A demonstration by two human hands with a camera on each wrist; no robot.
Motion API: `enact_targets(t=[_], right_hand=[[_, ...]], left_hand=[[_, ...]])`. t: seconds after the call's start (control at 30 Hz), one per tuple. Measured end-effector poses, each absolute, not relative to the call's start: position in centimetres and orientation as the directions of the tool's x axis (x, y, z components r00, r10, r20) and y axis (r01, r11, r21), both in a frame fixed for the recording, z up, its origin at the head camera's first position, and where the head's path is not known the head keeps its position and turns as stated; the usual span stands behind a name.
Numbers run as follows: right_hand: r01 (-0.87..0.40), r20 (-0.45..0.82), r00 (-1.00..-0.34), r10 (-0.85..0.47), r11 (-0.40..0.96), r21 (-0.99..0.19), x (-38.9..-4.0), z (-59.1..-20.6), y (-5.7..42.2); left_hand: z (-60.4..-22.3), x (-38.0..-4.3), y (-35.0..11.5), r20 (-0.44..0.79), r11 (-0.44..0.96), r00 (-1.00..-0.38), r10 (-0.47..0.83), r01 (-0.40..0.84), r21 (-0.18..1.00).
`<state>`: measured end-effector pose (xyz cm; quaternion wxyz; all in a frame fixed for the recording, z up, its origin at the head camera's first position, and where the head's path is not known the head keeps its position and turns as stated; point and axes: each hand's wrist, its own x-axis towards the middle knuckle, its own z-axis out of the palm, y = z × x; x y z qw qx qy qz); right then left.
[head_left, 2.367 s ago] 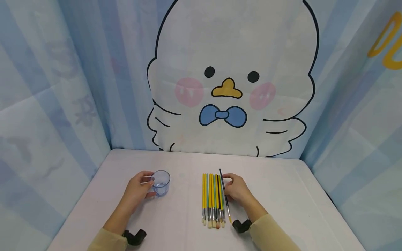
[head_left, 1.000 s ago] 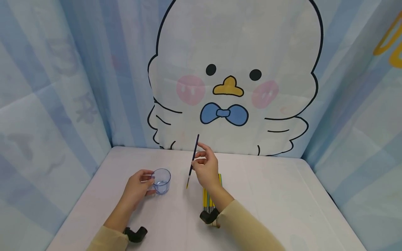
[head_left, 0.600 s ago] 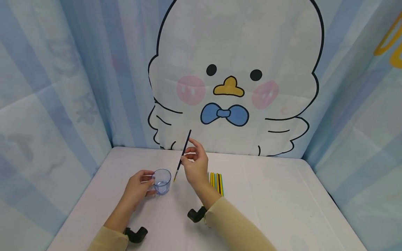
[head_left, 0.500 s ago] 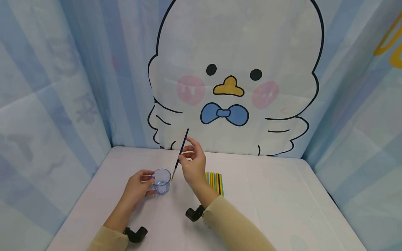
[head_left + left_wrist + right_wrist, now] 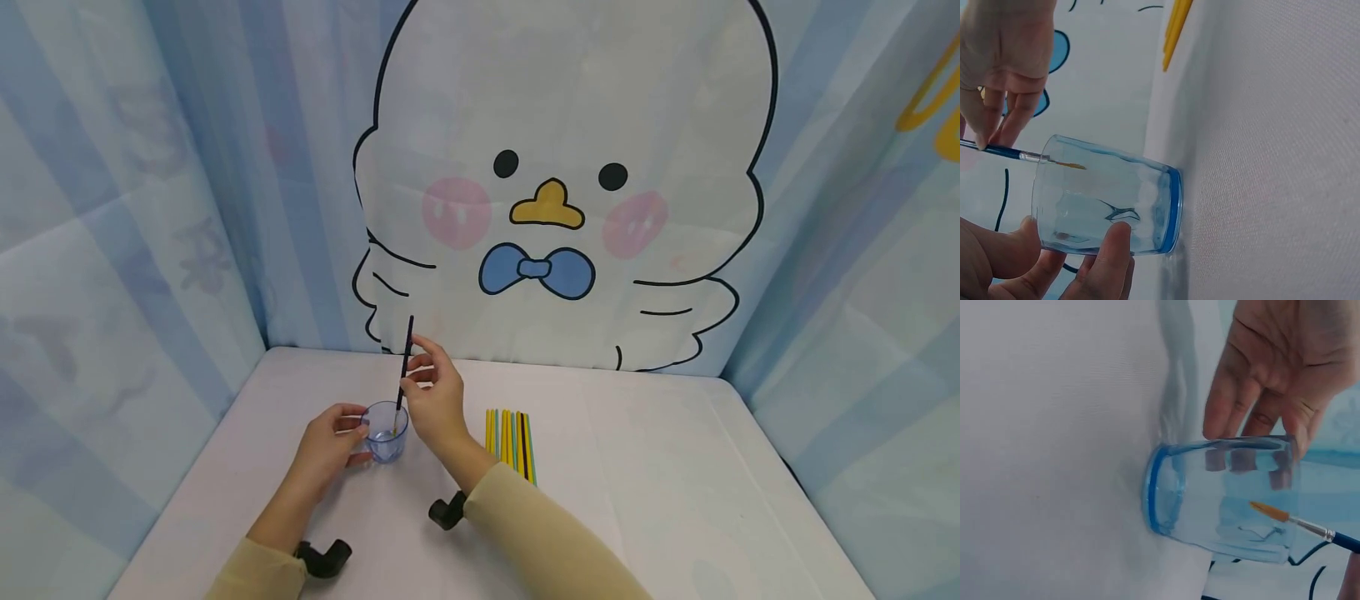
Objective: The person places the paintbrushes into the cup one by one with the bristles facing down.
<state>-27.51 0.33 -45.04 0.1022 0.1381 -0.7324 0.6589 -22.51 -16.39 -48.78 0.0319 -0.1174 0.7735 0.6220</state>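
A clear blue-tinted cup (image 5: 387,448) stands upright on the table, and my left hand (image 5: 324,450) holds it from the left with thumb and fingers at its side. My right hand (image 5: 438,408) pinches a slim dark-handled paintbrush (image 5: 406,360) with its bristles down. The brush tip is inside the cup's mouth, above the bottom. In the left wrist view the orange-brown bristles (image 5: 1071,165) show through the cup wall, and the metal ferrule crosses the rim. The right wrist view also shows the bristles (image 5: 1268,510) within the cup, apart from its base.
A row of paintbrushes (image 5: 509,437) with yellow, teal and dark handles lies right of the cup, its lower part hidden behind my right forearm. The white table (image 5: 660,483) ends at a curtain (image 5: 675,333) with a cartoon bird. Black wrist fittings (image 5: 324,560) sit at both cuffs.
My right hand has lifted the dark paintbrush from the right end of the row, carried it left and lowered its tip into the cup. The left hand and cup have stayed in place.
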Motion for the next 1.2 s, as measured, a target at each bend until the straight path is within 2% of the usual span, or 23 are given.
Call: enact_targets(t=[0.27, 1.2], right_hand=[[-0.311, 0.29, -0.948, -0.13, 0.182, -0.933, -27.1, -46.0, -0.6], [-0.409, 0.315, -0.906, -0.284, 0.384, -0.828, -27.3, -47.2, -1.4]], left_hand=[[-48.7, -22.5, -16.5, -0.209, 0.197, -0.968, -0.136, -0.233, 0.952], [-48.5, -22.4, -16.4, -0.199, 0.218, -0.971, -0.131, -0.224, 0.95]])
